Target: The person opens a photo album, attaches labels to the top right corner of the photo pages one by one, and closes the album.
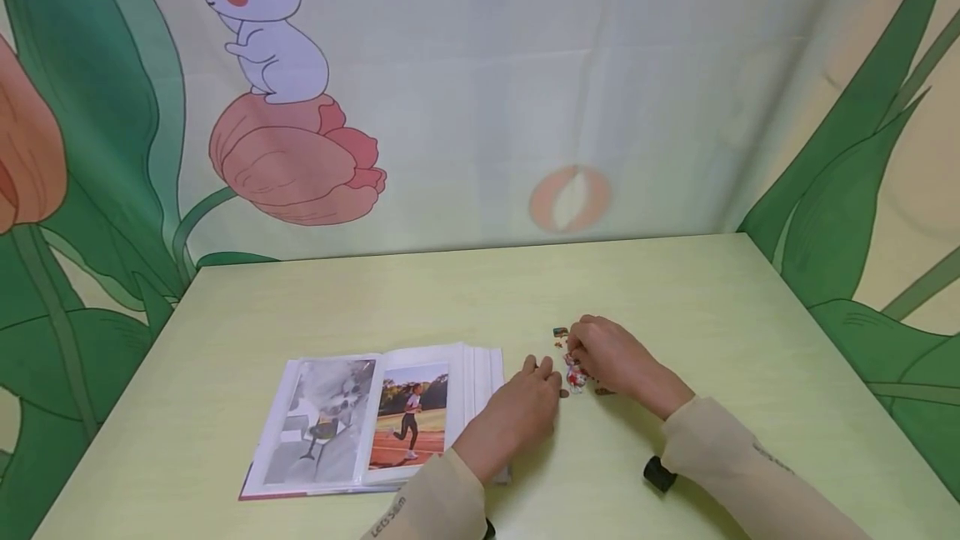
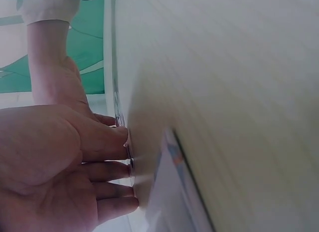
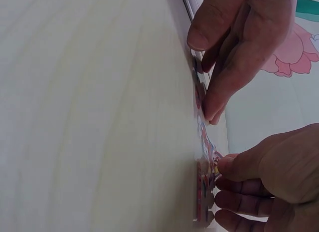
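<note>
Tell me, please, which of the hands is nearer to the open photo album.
Left. The left hand is just right of the photo album; the right hand is farther right, at the colourful pieces.

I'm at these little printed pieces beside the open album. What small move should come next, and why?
I'd probably lift the printed piece slightly with your right hand: that hand appears to pinch it, while your left hand is down beside the album, near enough to steady the other pieces.
</note>
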`<move>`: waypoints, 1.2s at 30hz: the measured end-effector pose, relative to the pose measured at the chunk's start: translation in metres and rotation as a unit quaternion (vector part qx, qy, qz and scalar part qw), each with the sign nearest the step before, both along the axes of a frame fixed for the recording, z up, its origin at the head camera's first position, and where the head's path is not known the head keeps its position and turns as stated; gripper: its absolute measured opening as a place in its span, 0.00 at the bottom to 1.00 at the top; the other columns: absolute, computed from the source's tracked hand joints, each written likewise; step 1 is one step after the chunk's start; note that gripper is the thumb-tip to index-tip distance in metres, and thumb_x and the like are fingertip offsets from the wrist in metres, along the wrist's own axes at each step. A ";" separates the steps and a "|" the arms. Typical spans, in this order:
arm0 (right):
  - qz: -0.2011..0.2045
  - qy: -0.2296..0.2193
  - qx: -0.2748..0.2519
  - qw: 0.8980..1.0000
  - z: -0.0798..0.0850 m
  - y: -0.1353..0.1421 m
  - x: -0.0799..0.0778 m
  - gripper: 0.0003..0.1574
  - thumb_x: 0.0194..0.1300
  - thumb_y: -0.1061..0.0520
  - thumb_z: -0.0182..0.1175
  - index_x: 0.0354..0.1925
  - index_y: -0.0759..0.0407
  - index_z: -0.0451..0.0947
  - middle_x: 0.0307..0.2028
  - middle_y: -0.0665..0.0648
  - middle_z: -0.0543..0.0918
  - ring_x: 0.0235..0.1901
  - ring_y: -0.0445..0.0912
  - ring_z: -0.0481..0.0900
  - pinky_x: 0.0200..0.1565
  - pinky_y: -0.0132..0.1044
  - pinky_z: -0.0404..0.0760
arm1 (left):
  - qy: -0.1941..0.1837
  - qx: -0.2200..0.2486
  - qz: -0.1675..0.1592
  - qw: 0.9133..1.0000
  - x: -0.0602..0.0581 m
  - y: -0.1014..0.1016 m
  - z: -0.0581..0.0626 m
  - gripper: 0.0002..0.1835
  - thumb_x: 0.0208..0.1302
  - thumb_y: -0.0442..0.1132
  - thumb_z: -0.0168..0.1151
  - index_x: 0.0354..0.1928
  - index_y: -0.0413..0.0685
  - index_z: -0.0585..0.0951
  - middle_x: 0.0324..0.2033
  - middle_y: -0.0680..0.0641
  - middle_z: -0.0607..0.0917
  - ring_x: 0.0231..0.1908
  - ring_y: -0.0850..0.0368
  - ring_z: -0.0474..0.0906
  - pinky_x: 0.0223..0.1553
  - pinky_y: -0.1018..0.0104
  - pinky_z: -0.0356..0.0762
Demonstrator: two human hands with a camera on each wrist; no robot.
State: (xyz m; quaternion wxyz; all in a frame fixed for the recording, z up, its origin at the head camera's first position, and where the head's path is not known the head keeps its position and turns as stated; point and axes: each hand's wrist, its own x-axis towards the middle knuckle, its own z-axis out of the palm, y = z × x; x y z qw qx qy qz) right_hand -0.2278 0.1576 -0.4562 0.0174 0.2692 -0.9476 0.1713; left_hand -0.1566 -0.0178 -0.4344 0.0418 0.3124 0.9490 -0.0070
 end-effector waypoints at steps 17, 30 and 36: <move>-0.021 -0.011 0.003 1.000 0.005 0.001 0.004 0.10 0.70 0.68 0.63 0.31 0.56 0.80 0.26 0.48 0.78 0.26 0.42 0.72 0.35 0.39 0.78 | -0.005 -0.014 0.003 1.000 0.004 -0.002 0.000 0.17 0.68 0.35 0.63 0.57 0.40 0.81 0.55 0.44 0.79 0.52 0.50 0.72 0.58 0.65 0.73; -0.022 -0.024 -0.008 0.999 0.006 0.004 0.007 0.10 0.72 0.68 0.58 0.33 0.57 0.78 0.26 0.48 0.78 0.26 0.41 0.73 0.34 0.38 0.78 | 0.000 -0.006 0.005 1.000 0.006 -0.003 -0.002 0.14 0.69 0.34 0.61 0.54 0.40 0.81 0.54 0.45 0.79 0.49 0.51 0.71 0.54 0.66 0.74; -0.023 -0.019 -0.018 0.999 0.002 0.004 0.005 0.10 0.71 0.68 0.58 0.33 0.58 0.79 0.25 0.48 0.79 0.25 0.41 0.73 0.33 0.38 0.78 | 0.003 0.008 0.009 1.000 0.006 -0.004 -0.006 0.12 0.68 0.34 0.61 0.52 0.40 0.82 0.48 0.46 0.78 0.45 0.52 0.69 0.49 0.67 0.75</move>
